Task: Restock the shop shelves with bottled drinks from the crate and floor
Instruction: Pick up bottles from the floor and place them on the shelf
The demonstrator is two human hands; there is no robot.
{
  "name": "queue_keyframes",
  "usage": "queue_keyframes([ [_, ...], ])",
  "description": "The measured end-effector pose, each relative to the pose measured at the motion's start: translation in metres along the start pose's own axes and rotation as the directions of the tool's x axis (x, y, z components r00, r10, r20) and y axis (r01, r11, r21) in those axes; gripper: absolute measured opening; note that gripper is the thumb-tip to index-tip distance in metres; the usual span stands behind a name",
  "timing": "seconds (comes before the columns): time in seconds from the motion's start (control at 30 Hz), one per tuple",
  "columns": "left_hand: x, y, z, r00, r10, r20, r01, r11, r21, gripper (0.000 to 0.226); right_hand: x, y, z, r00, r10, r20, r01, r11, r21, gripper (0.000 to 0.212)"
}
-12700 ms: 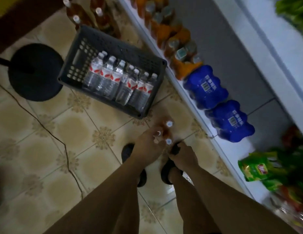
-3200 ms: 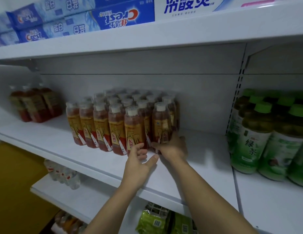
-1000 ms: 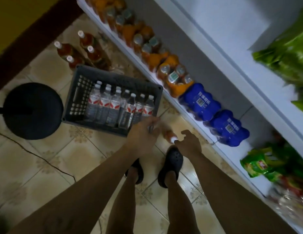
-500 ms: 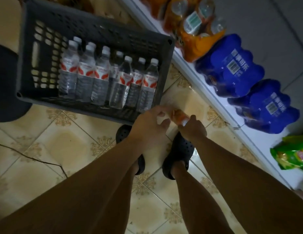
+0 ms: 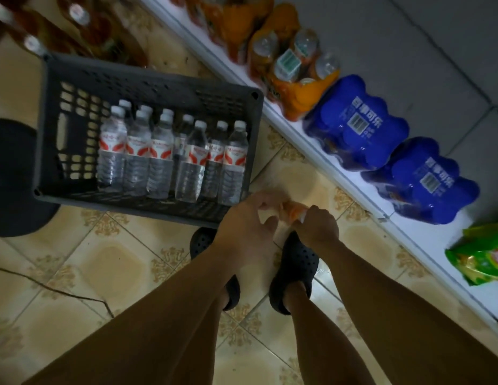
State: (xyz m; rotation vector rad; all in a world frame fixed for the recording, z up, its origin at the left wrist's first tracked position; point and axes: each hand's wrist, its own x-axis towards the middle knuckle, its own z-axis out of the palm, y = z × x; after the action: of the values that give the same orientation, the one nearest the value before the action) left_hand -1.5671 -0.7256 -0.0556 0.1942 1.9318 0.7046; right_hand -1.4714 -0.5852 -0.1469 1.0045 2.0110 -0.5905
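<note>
Patterned floor tiles (image 5: 109, 262) carry a dark crate (image 5: 147, 87) of water bottles (image 5: 173, 154) beside the low shelf (image 5: 298, 129). Just past its near right corner, both hands meet over an orange-red drink bottle (image 5: 293, 212): the right hand (image 5: 317, 227) is closed around it, the left hand (image 5: 248, 226) half-curled, fingers touching it.

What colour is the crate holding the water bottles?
Dark grey, almost black, seen in the head view: the crate with water bottles.
</note>
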Motion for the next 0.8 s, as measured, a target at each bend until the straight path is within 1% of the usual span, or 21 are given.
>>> queue_keyframes([
  [0.07, -0.012, 0.011, -0.004, 1.0, -0.007, 0.014, 0.006, 0.997, 0.08, 0.043, -0.021, 0.0, -0.02, 1.0, -0.01, -0.023, 0.01, 1.0, 0.014, 0.044],
  [0.1, -0.02, 0.018, -0.006, 1.0, -0.01, 0.019, 0.008, 0.996, 0.094, 0.046, -0.034, -0.002, -0.033, 0.999, -0.021, -0.036, 0.022, 1.0, 0.021, 0.044],
  [0.17, -0.037, 0.036, -0.011, 1.0, -0.002, 0.002, 0.002, 0.997, 0.074, 0.047, -0.062, -0.009, -0.063, 0.996, -0.056, -0.062, 0.058, 0.998, 0.038, 0.044],
  [0.23, -0.056, 0.055, -0.019, 0.998, 0.037, -0.044, -0.035, 0.998, 0.056, 0.047, -0.092, -0.018, -0.096, 0.99, -0.107, -0.096, 0.113, 0.992, 0.059, 0.041],
  [0.27, -0.065, 0.066, -0.025, 0.996, 0.063, -0.056, -0.06, 0.997, 0.046, 0.049, -0.108, -0.024, -0.113, 0.983, -0.132, -0.131, 0.143, 0.987, 0.078, 0.038],
  [0.33, -0.086, 0.089, -0.043, 0.992, 0.105, -0.069, -0.103, 0.994, 0.029, 0.056, -0.142, -0.036, -0.144, 0.962, -0.167, -0.218, 0.204, 0.966, 0.161, 0.025],
  [0.4, -0.114, 0.118, -0.068, 0.979, 0.161, -0.126, -0.159, 0.987, 0.028, 0.063, -0.181, -0.051, -0.177, 0.913, -0.217, -0.346, 0.309, 0.92, 0.24, 0.017],
  [0.43, -0.126, 0.132, -0.082, 0.965, 0.205, -0.165, -0.203, 0.979, 0.03, 0.065, -0.202, -0.06, -0.197, 0.886, -0.227, -0.405, 0.345, 0.906, 0.247, 0.015],
  [0.5, -0.15, 0.157, -0.113, 0.925, 0.294, -0.24, -0.298, 0.954, 0.02, 0.069, -0.249, -0.081, -0.238, 0.855, -0.241, -0.458, 0.374, 0.9, 0.224, 0.024],
  [0.57, -0.179, 0.183, -0.146, 0.89, 0.364, -0.275, -0.372, 0.928, 0.023, 0.069, -0.294, -0.101, -0.275, 0.821, -0.256, -0.511, 0.422, 0.875, 0.239, 0.029],
  [0.6, -0.193, 0.196, -0.164, 0.87, 0.404, -0.282, -0.41, 0.911, 0.04, 0.068, -0.317, -0.111, -0.293, 0.796, -0.257, -0.548, 0.454, 0.852, 0.26, 0.031],
  [0.67, -0.218, 0.22, -0.194, 0.804, 0.491, -0.336, -0.491, 0.866, 0.092, 0.073, -0.364, -0.131, -0.328, 0.731, -0.26, -0.63, 0.53, 0.799, 0.285, 0.032],
  [0.73, -0.242, 0.242, -0.222, 0.764, 0.518, -0.385, -0.51, 0.85, 0.132, 0.08, -0.41, -0.149, -0.359, 0.673, -0.272, -0.687, 0.603, 0.741, 0.297, 0.032],
  [0.8, -0.267, 0.262, -0.25, 0.73, 0.548, -0.409, -0.54, 0.829, 0.147, 0.084, -0.453, -0.165, -0.389, 0.608, -0.289, -0.739, 0.651, 0.715, 0.255, 0.033],
])
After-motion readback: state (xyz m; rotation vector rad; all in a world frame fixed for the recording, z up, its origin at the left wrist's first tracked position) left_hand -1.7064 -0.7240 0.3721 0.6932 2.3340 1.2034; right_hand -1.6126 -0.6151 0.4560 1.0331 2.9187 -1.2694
